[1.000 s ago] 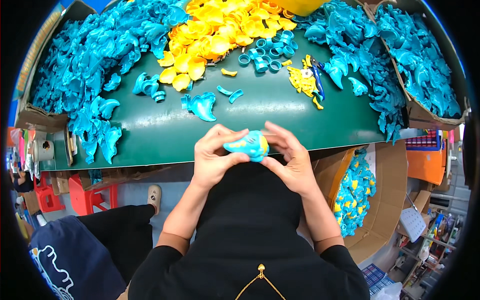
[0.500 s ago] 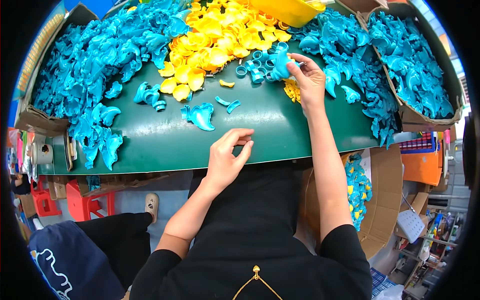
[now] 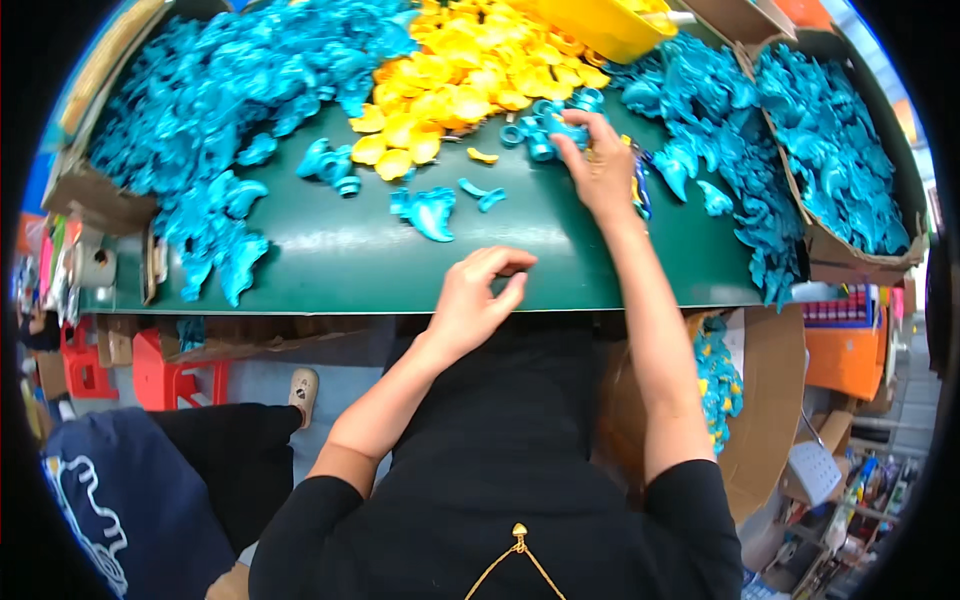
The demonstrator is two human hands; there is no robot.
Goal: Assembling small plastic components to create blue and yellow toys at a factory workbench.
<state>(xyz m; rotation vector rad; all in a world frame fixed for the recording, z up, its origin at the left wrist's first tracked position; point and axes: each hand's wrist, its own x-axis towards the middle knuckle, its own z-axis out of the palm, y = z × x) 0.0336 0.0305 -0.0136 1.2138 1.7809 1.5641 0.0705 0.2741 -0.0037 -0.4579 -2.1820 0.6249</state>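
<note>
My right hand point(image 3: 597, 168) reaches over a cluster of teal ring-shaped plastic parts point(image 3: 543, 147) on the green table point(image 3: 340, 268). Its thumb and forefinger are apart, and I see nothing gripped between them. My left hand point(image 3: 478, 300) hovers at the table's near edge, empty, fingers loosely curved with a gap to the thumb. Between the hands and the heaps lie a teal curved shell piece point(image 3: 432, 212), a small teal strip point(image 3: 484, 194), a teal piece with a ring end point(image 3: 330, 168) and a small yellow piece point(image 3: 482, 156). Beside my right wrist shows a dark blue and yellow item point(image 3: 640, 180), partly hidden.
A large teal heap point(image 3: 250, 75) spreads at the left, a yellow shell heap point(image 3: 450, 85) in the middle. A yellow basin point(image 3: 610, 25) stands behind. At the right are more teal parts point(image 3: 690, 110) and a filled carton point(image 3: 835, 150). Below the table, another carton point(image 3: 765, 400) holds teal-and-yellow pieces.
The teal piece that my right hand held is no longer between its fingers; that hand has come slightly lower and left. The left hand keeps its pose. The whole view has shifted a little.
</note>
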